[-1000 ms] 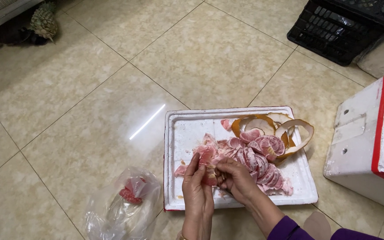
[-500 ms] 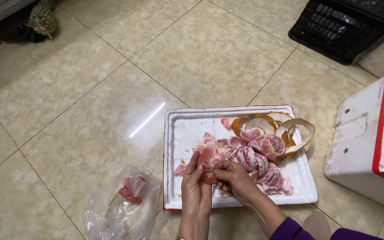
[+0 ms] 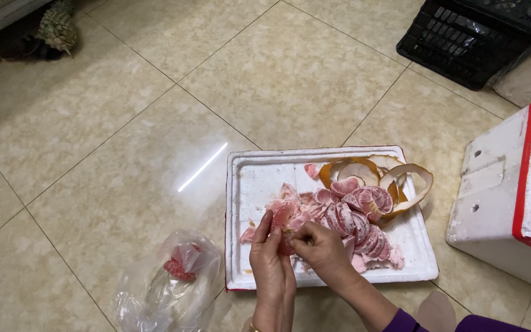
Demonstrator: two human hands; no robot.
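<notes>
Both hands, left hand (image 3: 273, 264) and right hand (image 3: 321, 249), pinch one pink segment (image 3: 283, 221) between them over the tray's (image 3: 247, 178) near edge. Its long axis looks roughly upright, tip away from the person. Pulling hard could tear it or drop pith onto the floor (image 3: 124, 123) beside the bag (image 3: 167, 289).

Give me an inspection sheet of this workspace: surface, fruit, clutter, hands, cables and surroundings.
Surface: beige tiled floor; white foam tray lies on it.
Job's things: pink citrus segments heaped on the tray; one segment held over it.
Clutter: curled peel at the tray's far corner; clear plastic bag beside it.
Hands: left hand and right hand both pinch the segment.
Cables: nothing seen.
Surroundings: black crate, white foam box, pineapple.
</notes>
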